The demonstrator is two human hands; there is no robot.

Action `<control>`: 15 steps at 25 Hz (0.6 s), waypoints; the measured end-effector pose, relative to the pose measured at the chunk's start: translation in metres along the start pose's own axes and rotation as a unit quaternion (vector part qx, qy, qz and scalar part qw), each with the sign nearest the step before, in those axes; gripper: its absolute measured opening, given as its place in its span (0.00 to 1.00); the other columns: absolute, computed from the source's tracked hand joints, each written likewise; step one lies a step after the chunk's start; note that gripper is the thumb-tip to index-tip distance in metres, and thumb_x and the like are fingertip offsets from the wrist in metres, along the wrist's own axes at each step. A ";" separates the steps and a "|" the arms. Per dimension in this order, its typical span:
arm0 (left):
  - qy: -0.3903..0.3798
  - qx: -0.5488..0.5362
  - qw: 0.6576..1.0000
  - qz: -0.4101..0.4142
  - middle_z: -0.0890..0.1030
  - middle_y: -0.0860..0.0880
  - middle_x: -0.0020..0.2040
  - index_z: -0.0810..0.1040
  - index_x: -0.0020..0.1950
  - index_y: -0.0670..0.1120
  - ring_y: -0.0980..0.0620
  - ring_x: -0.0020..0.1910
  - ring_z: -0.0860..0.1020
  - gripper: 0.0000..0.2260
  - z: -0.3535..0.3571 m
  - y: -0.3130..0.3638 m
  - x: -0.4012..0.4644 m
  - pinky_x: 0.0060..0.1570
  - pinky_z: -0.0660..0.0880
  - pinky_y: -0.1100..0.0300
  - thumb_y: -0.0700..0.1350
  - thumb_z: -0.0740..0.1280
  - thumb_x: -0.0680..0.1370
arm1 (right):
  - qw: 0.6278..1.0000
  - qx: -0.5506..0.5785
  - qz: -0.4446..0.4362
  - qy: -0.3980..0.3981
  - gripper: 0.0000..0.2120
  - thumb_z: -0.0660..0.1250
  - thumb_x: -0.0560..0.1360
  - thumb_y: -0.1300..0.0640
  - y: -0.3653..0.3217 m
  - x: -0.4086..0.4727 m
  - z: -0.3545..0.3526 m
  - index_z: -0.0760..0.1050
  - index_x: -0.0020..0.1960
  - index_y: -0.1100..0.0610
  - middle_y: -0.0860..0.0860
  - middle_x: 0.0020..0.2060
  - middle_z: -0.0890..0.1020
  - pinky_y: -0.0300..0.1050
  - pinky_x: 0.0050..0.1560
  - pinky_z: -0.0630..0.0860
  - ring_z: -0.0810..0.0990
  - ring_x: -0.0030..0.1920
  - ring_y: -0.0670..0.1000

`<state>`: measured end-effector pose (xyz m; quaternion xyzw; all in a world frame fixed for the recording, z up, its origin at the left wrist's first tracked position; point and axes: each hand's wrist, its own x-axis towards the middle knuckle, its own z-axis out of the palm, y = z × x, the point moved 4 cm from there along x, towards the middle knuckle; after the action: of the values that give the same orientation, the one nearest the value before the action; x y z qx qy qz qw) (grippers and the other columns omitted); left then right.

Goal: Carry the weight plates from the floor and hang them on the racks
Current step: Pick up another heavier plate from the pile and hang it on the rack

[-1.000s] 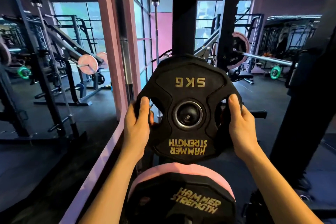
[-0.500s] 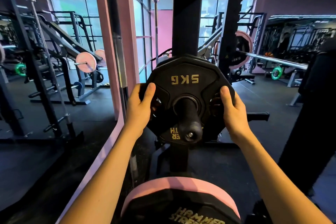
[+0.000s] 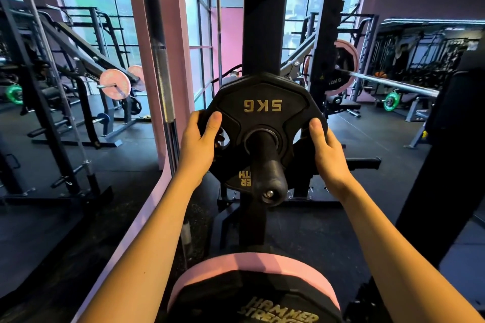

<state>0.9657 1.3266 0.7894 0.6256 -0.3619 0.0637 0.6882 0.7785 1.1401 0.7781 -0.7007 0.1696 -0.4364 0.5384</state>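
Note:
A black 5 kg weight plate (image 3: 263,106) with gold lettering sits on the black rack peg (image 3: 267,173), which sticks out through its centre hole toward me. The plate is pushed far back, close to the black rack upright (image 3: 262,34). My left hand (image 3: 200,140) grips the plate's left edge, thumb on its face. My right hand (image 3: 325,147) grips its right edge the same way. Below, near the bottom edge, a pink-rimmed black plate (image 3: 252,288) hangs on the rack.
A pink pillar (image 3: 162,34) with a standing barbell (image 3: 161,65) is just left of the rack. A second black upright (image 3: 329,21) stands to the right. Squat racks, loaded barbells and a bench fill the black rubber floor (image 3: 380,144) on both sides.
With both hands I have slid the plate onto the peg and pushed it back along it toward the upright; the peg's end now sticks out further.

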 end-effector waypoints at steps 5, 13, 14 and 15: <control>-0.045 0.145 0.988 -0.015 0.76 0.53 0.64 0.66 0.73 0.50 0.55 0.59 0.75 0.26 -0.008 -0.002 -0.015 0.53 0.72 0.67 0.63 0.58 0.80 | 0.983 -0.178 0.039 0.014 0.30 0.53 0.75 0.28 0.000 -0.014 -0.007 0.70 0.60 0.52 0.48 0.46 0.81 0.53 0.51 0.78 0.81 0.48 0.52; -0.114 0.221 0.959 -0.134 0.80 0.62 0.46 0.76 0.49 0.62 0.64 0.47 0.78 0.02 -0.054 -0.062 -0.155 0.41 0.69 0.70 0.56 0.64 0.80 | 0.967 -0.242 0.078 -0.016 0.19 0.59 0.78 0.36 0.060 -0.130 -0.030 0.74 0.51 0.51 0.47 0.44 0.82 0.45 0.42 0.73 0.80 0.44 0.48; -0.124 0.223 0.953 -0.164 0.81 0.61 0.45 0.76 0.46 0.62 0.64 0.45 0.79 0.04 -0.059 -0.073 -0.182 0.41 0.71 0.69 0.56 0.64 0.79 | 0.962 -0.253 0.100 -0.030 0.18 0.59 0.79 0.38 0.076 -0.153 -0.035 0.75 0.50 0.52 0.48 0.44 0.82 0.44 0.42 0.71 0.79 0.45 0.49; -0.137 0.224 0.944 -0.201 0.82 0.58 0.45 0.76 0.44 0.62 0.61 0.44 0.80 0.05 -0.065 -0.087 -0.211 0.42 0.73 0.65 0.56 0.64 0.79 | 0.955 -0.264 0.126 -0.044 0.17 0.59 0.80 0.40 0.091 -0.178 -0.040 0.75 0.49 0.53 0.48 0.43 0.81 0.45 0.42 0.69 0.79 0.45 0.50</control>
<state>0.8860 1.4443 0.5991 0.8259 -0.2960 -0.0827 0.4727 0.6677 1.2088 0.6206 -0.8092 0.3414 -0.2737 0.3920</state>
